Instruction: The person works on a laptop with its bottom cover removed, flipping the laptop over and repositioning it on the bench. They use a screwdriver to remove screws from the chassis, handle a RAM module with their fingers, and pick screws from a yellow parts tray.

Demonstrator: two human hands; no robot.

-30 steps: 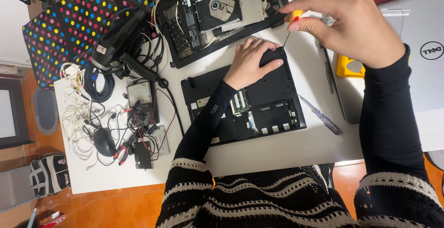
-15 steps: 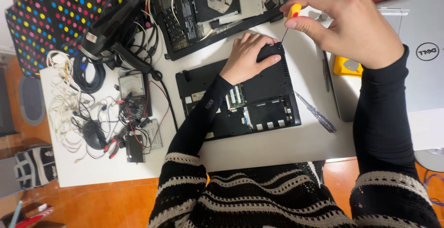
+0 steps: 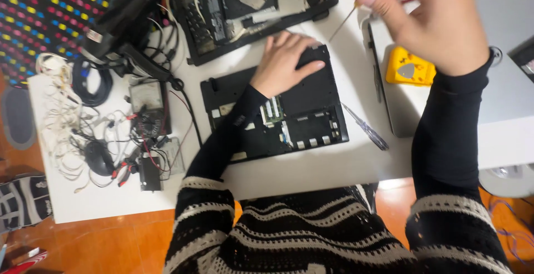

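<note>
From the head camera, looking down: the left hand point(image 3: 286, 63) lies flat, fingers spread and closing on nothing, on the upper right part of an upturned black laptop base point(image 3: 275, 113) that sits mid-desk with its covers off, showing green memory boards and white labels in the open bays. The right hand point(image 3: 431, 21) hovers above the base's top right corner, its fingers pinched shut around the yellow-and-red handle of a thin-shafted screwdriver point(image 3: 356, 4); the metal tip points down-left and ends just beside the corner of the base, though whether it touches cannot be told.

On the white desk point(image 3: 311, 168), a second screwdriver with a clear handle point(image 3: 365, 126) lies slantwise just right of the base. Beyond it sits a closed silver laptop point(image 3: 500, 90), and on its lid rests a small yellow square case with a grey triangular pick shape on it point(image 3: 410, 66). Above the base lies another opened black device with a round silver disc drive point(image 3: 250, 1).

To the left are a grey analogue multimeter with a pale dial face point(image 3: 146, 97), a tangle of black, red and white cables point(image 3: 100, 140), and a black cloth with coloured polka dots point(image 3: 50, 7).
</note>
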